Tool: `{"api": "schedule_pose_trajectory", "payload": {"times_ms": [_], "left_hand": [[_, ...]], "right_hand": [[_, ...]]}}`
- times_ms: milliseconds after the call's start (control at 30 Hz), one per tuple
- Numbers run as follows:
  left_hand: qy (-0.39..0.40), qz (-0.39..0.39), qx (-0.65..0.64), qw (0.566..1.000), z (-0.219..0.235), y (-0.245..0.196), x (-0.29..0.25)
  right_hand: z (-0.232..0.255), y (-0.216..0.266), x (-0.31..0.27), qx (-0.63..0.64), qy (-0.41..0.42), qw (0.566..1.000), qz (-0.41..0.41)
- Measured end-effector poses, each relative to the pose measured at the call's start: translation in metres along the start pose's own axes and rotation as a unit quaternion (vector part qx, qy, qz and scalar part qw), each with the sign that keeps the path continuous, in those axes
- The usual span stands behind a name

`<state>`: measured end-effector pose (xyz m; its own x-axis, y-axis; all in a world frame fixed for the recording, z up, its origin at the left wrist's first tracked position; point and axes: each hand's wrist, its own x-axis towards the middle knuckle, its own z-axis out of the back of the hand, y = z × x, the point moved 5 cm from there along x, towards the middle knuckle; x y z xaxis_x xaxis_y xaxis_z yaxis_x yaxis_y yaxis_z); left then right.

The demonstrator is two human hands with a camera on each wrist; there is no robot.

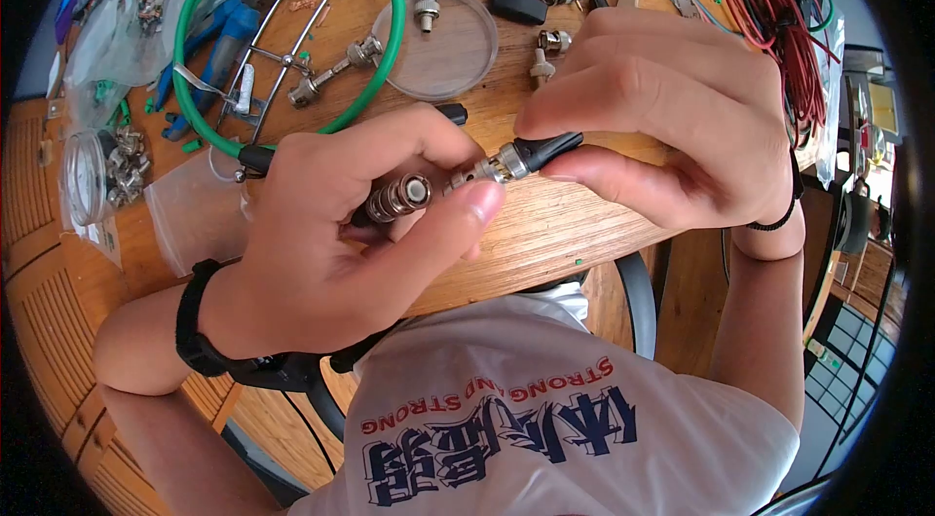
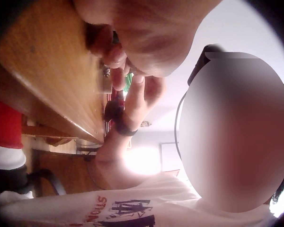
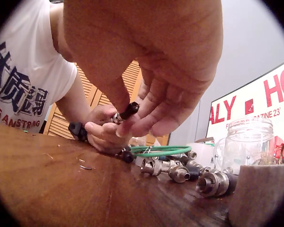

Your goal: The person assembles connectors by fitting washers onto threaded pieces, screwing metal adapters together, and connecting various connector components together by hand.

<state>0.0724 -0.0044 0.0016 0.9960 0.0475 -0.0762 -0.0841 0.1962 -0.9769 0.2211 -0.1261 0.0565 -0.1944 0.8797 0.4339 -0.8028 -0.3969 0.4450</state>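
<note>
In the head view my left hand pinches a metal BNC connector between thumb and index finger, over the table's front edge. A black rubber boot extends from that connector's right end, and the thumb and index finger of my right hand pinch around it. A second BNC connector sits within the curled fingers of my left hand, its round open end facing up. The right wrist view shows the black boot's tip at my right fingertips. My left palm blocks most of the connector in the left wrist view.
A green cable loop lies at the back left near blue-handled pliers. Loose BNC connectors lie on and around a clear round lid. Red wires are bundled at the right. A glass jar stands on the table.
</note>
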Motion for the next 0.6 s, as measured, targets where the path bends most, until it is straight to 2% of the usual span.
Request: {"api": "schedule_pose_trajectory", "payload": {"times_ms": [67, 200, 267, 333, 400, 433, 467, 500, 600], "left_hand": [[-0.001, 0.009, -0.001, 1.000, 0.000, 0.001, 0.000], [-0.005, -0.022, -0.009, 1.000, 0.001, -0.001, 0.001], [-0.003, -0.030, -0.016, 0.999, -0.003, 0.000, 0.000], [-0.091, -0.030, -0.079, 0.992, -0.002, 0.005, 0.001], [-0.081, -0.053, -0.056, 0.994, 0.001, 0.002, 0.002], [-0.071, -0.025, -0.059, 0.995, 0.002, 0.002, 0.002], [-0.060, 0.006, -0.063, 0.996, 0.002, 0.004, 0.002], [-0.058, -0.022, -0.034, 0.998, 0.002, 0.002, 0.001], [-0.079, -0.010, -0.081, 0.994, 0.000, 0.004, 0.002]], "right_hand": [[0.000, 0.001, 0.000, -0.004, -0.008, 1.000, 0.019], [-0.004, 0.001, -0.001, 0.005, -0.020, 1.000, 0.019], [-0.002, 0.002, 0.002, 0.018, -0.054, 0.997, 0.050], [0.008, 0.005, 0.013, -0.017, -0.050, 0.995, 0.090], [0.022, 0.011, 0.017, 0.006, -0.042, 0.985, 0.165], [0.027, 0.017, 0.017, 0.000, -0.041, 0.985, 0.170], [0.032, 0.024, 0.015, 0.051, -0.050, 0.988, 0.135], [0.035, 0.036, 0.010, 0.104, -0.059, 0.988, 0.097], [0.035, 0.062, -0.007, 0.265, -0.087, 0.960, -0.029]]}}
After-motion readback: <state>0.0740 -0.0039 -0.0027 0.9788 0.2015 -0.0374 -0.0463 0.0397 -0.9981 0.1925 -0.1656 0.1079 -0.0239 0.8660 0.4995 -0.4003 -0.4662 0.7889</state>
